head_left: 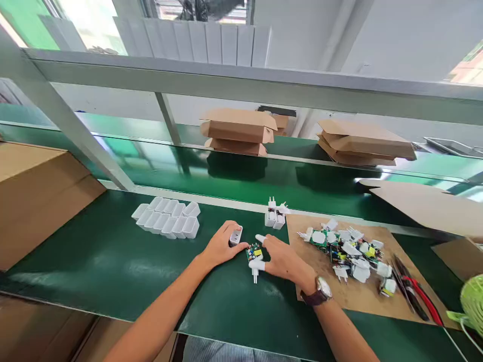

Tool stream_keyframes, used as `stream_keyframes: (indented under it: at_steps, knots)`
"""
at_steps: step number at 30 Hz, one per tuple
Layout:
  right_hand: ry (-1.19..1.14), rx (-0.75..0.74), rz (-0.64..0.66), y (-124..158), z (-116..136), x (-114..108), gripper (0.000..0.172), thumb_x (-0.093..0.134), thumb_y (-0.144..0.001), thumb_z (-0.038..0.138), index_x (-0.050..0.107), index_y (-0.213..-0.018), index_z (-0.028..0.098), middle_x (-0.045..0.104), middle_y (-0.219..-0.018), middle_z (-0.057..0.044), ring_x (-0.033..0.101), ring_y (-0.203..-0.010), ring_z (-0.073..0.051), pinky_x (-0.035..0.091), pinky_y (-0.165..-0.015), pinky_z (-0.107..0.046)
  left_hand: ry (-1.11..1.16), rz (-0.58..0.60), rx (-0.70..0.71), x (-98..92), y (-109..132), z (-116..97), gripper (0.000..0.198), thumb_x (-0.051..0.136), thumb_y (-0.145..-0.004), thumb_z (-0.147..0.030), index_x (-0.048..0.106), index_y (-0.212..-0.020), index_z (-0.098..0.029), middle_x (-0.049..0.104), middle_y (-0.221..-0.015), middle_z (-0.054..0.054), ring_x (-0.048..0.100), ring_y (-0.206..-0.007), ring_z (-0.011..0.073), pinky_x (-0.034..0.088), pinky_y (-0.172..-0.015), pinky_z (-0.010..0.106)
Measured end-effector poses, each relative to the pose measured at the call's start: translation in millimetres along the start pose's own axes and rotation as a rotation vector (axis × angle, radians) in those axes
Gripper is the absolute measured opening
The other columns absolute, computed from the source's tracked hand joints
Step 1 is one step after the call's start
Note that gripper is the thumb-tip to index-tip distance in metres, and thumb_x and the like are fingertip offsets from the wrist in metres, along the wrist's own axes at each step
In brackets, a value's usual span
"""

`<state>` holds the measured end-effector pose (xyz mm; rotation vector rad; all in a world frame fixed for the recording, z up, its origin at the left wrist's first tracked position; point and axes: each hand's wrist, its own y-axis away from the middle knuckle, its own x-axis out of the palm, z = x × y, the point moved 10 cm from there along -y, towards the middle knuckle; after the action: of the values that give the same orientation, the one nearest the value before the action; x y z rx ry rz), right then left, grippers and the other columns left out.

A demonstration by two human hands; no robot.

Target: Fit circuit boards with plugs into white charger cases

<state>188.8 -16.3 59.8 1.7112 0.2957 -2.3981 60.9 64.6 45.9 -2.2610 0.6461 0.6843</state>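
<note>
Over the green worktop, my left hand [222,245] is closed around a small white plastic charger housing [236,236] with slots in its end. My right hand [282,256], with white covers on thumb and forefinger, grips a charger circuit board [254,252] with a yellow part and a white plug with two prongs. Board and housing are close together but apart. Left of my hands stand rows of open white housings [166,216]. Just beyond my right hand are two white housings [275,218] with plug pieces sticking out of their tops.
On the right, a brown board [362,304] bears a heap of circuit boards and plugs [347,249], with red-handled pliers [422,299] beside it. A cardboard box [45,196] stands at left, a green fan [473,304] at right. Flattened cartons [237,128] lie beyond the green conveyor belt [279,181].
</note>
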Motion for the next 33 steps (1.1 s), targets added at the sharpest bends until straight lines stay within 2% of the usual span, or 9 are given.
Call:
stream_keyframes:
  at_steps: [3,6,8,11,16,22,26,29,33]
  knots:
    - [-0.099,-0.029,-0.059,2.4,1.8,7.0,0.04,0.062,-0.092,0.024,0.058,-0.13,0.012,0.066,-0.112,-0.015,0.064,-0.102,-0.03,0.057,-0.091,-0.048,0.019,0.047,0.022,6.1,1.7,-2.7,0.041,0.073,-0.088,-0.033,0.055,-0.122,-0.022,0.06,-0.126,0.013,0.062,-0.12,0.0261,0.055,-0.101,0.041]
    - [-0.164,-0.037,-0.142,7.2,0.1,2.2,0.045,0.054,-0.093,0.014,0.052,-0.138,0.016,0.065,-0.121,-0.014,0.062,-0.111,-0.028,0.055,-0.096,-0.046,0.041,0.068,0.044,7.1,1.8,-5.8,0.043,0.071,-0.089,-0.031,0.054,-0.127,-0.022,0.058,-0.131,0.013,0.06,-0.125,0.0264,0.053,-0.104,0.043]
    - [-0.176,-0.038,-0.163,10.8,-0.1,-1.0,0.049,0.06,-0.093,0.022,0.049,-0.14,0.016,0.063,-0.128,-0.016,0.06,-0.116,-0.03,0.054,-0.098,-0.048,0.053,0.068,0.046,5.6,1.0,-6.8,0.042,0.07,-0.09,-0.031,0.054,-0.128,-0.023,0.058,-0.132,0.013,0.059,-0.125,0.0261,0.052,-0.106,0.043]
    - [-0.156,-0.064,-0.105,13.6,6.0,4.9,0.061,0.075,-0.084,0.035,0.051,-0.138,0.017,0.061,-0.131,-0.017,0.057,-0.121,-0.034,0.052,-0.1,-0.051,0.069,0.064,0.01,3.3,-0.5,-4.8,0.046,0.07,-0.09,-0.032,0.053,-0.131,-0.023,0.059,-0.131,0.013,0.06,-0.124,0.0268,0.053,-0.106,0.045]
    - [-0.058,-0.058,-0.061,13.8,6.4,18.4,0.051,0.059,-0.084,0.012,0.054,-0.135,0.016,0.063,-0.121,-0.016,0.059,-0.113,-0.031,0.052,-0.094,-0.048,0.086,0.059,-0.107,1.0,-0.8,3.5,0.06,0.072,-0.087,-0.036,0.045,-0.14,-0.024,0.059,-0.135,0.013,0.065,-0.115,0.0262,0.056,-0.101,0.045]
    - [-0.034,-0.013,-0.145,15.9,-9.2,10.2,0.057,0.058,-0.086,0.016,0.048,-0.142,0.016,0.057,-0.138,-0.019,0.051,-0.132,-0.033,0.049,-0.104,-0.053,0.147,0.101,-0.123,4.1,0.0,3.8,0.073,0.074,-0.086,-0.038,0.038,-0.148,-0.025,0.058,-0.139,0.013,0.062,-0.123,0.0275,0.051,-0.109,0.049]
    - [-0.004,-0.002,-0.143,14.2,-10.9,11.2,0.042,0.055,-0.084,0.012,0.058,-0.126,0.014,0.065,-0.117,-0.017,0.06,-0.114,-0.033,0.054,-0.096,-0.053,0.125,0.132,-0.17,7.6,3.0,10.5,0.075,0.074,-0.086,-0.039,0.037,-0.149,-0.025,0.061,-0.138,0.012,0.063,-0.124,0.0279,0.05,-0.11,0.049]
    - [-0.047,-0.025,-0.245,13.5,-6.6,-0.3,0.05,0.053,-0.081,0.008,0.054,-0.131,0.013,0.064,-0.113,-0.016,0.061,-0.106,-0.032,0.058,-0.089,-0.052,0.098,0.147,-0.198,9.4,5.6,15.2,0.074,0.073,-0.086,-0.038,0.037,-0.15,-0.026,0.062,-0.138,0.011,0.063,-0.126,0.0278,0.05,-0.11,0.047]
    - [-0.168,-0.076,-0.485,19.2,0.0,-29.4,0.066,0.052,-0.084,0.006,0.038,-0.147,0.02,0.057,-0.128,-0.016,0.057,-0.119,-0.03,0.057,-0.096,-0.051,0.104,0.127,-0.152,8.8,5.4,10.9,0.075,0.072,-0.087,-0.032,0.036,-0.151,-0.027,0.065,-0.136,0.01,0.065,-0.122,0.0264,0.053,-0.106,0.045]
